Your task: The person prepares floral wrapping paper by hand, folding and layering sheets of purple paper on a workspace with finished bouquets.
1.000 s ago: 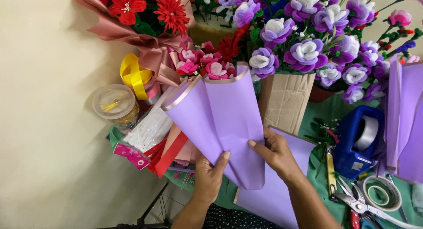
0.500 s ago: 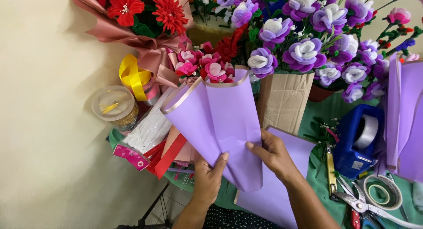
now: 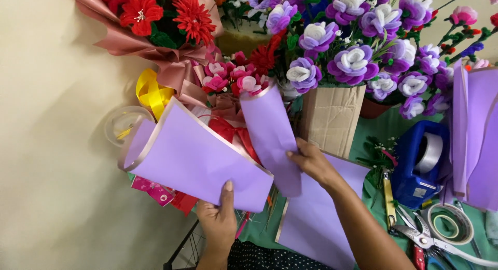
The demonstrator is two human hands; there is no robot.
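Observation:
My left hand [image 3: 220, 218] grips the lower edge of a folded lilac wrapping sheet [image 3: 192, 158] with a pale pink border, its thumb on top, and the sheet fans out to the left. My right hand [image 3: 311, 161] pinches a second lilac sheet [image 3: 270, 132], narrower and more upright, just right of the first. The two sheets are apart at the top. Under my right forearm lies a flat lilac sheet [image 3: 316, 213] on the green table [image 3: 376, 127].
A cardboard box [image 3: 332, 117] of purple and white fabric roses [image 3: 353, 62] stands behind. A red bouquet [image 3: 161, 18] in pink wrap, a yellow ribbon [image 3: 150, 93], a blue tape dispenser [image 3: 420, 163], a tape roll [image 3: 451, 223], scissors [image 3: 441, 244] and more lilac sheets [image 3: 480, 140] surround it.
The two lilac sheets, held close together before, have been drawn apart: my left hand swung its sheet down and to the left, while my right hand kept the other one upright.

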